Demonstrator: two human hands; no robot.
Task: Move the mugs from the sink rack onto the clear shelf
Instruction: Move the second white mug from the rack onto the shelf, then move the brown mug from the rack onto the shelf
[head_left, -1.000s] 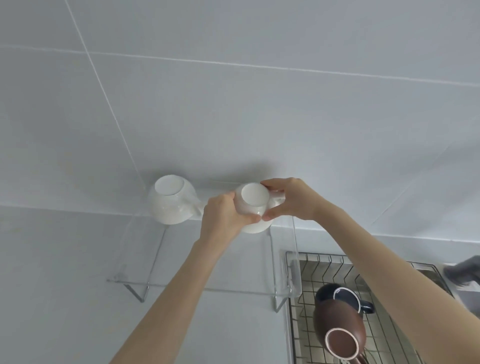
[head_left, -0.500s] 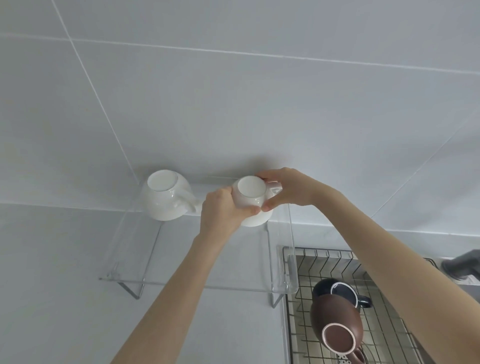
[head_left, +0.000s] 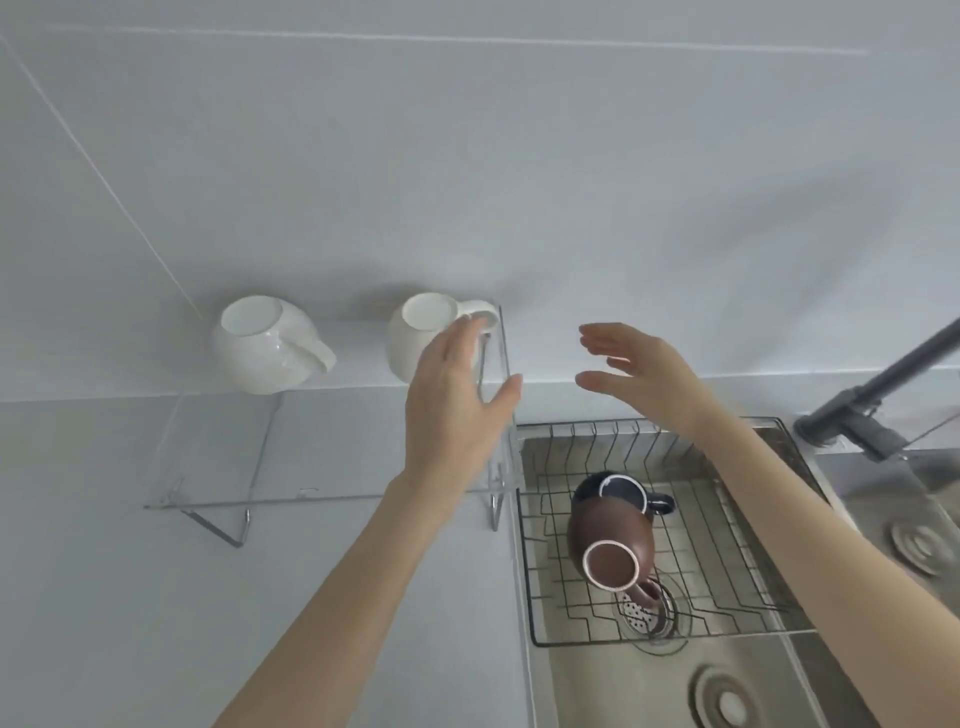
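Fingers of both hands, left hand (head_left: 457, 410) and right hand (head_left: 639, 376), spread and empty; brown mug (head_left: 613, 540) and navy mug (head_left: 618, 491) lie inverted in the sink rack (head_left: 727, 587), below and nearer the right hand.

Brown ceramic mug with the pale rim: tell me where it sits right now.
In the head view, the brown ceramic mug lies lower right in the black wire sink rack, directly in front of the dark blue mug and touching it, right of the clear shelf.
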